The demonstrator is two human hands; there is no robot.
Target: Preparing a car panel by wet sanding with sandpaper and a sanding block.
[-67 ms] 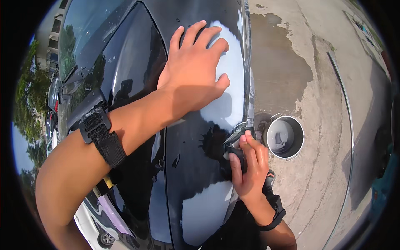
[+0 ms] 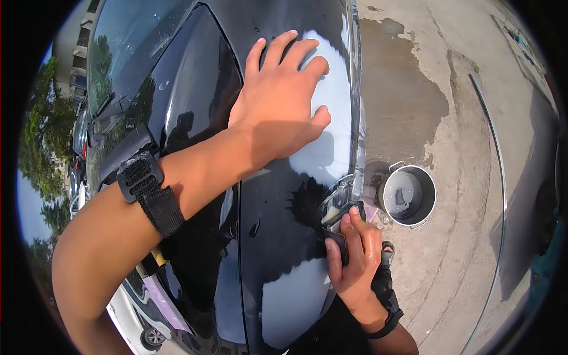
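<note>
My left hand lies flat with fingers spread on the black car panel, partly over a pale primer-like patch. In my right hand is a folded dark sheet that looks like sandpaper, pinched between thumb and fingers. It presses on the wet outer edge of the panel, beside a dark water streak. A second pale patch shows on the panel nearer to me. The underside of the sheet is hidden.
A metal bucket with some cloudy liquid stands on the concrete to the right, near a sandalled foot. Beyond it are a wet stain and a long thin strip. The windscreen is at the far left.
My right hand and the sandpaper have slid a little toward me along the panel's edge. My left hand stays in place on the panel; the whole view has shifted slightly.
</note>
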